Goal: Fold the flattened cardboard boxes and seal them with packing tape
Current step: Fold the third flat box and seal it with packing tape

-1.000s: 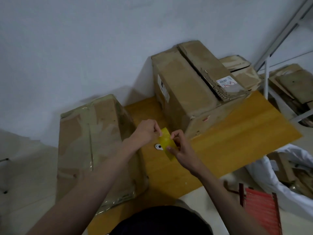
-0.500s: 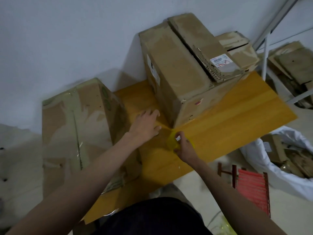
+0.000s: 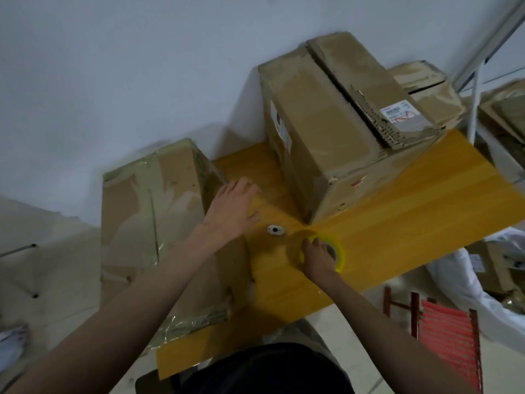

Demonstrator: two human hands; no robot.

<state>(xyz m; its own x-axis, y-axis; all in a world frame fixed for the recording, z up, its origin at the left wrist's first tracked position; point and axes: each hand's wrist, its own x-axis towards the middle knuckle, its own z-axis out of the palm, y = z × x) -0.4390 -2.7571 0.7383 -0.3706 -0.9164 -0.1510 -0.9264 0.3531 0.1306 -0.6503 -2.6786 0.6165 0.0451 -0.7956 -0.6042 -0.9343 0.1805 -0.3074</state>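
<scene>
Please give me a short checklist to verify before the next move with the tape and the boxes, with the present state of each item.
1. Tape roll within reach on the yellow table: ok, right hand rests on it.
2. Firm grip on roll: cannot tell, the fingers are partly hidden.
3. Left hand free: ok, open flat beside the left box.
4. Large box top seam sealed: not ok, a gap shows.
5. Small white object clear of hands: ok, lies between them.
</scene>
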